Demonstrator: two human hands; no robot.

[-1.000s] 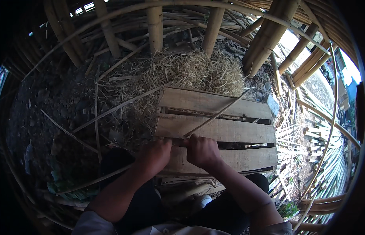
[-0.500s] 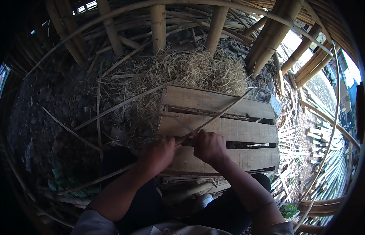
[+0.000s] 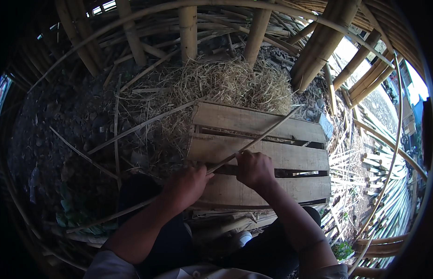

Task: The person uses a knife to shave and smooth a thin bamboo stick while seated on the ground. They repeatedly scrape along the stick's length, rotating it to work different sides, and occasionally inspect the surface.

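A long, thin bamboo strip slants across a slatted wooden crate, its far end reaching up and right past the top slat. My left hand is closed round the strip near the crate's left edge. The strip's other end comes out below my left forearm toward the lower left. My right hand is a fist against the strip, a little to the right of the left hand. It grips a knife; the blade does not show clearly now, though a thin, pale one shows earlier.
A heap of pale shavings lies beyond the crate. Thick bamboo posts rise behind it. Several cut bamboo poles are piled at the right. Loose strips lie on dark, littered ground at the left.
My right hand has shifted slightly right and away from my left hand. The pale blade seen beside it earlier is no longer clear. My left hand and the strip stay nearly in place.
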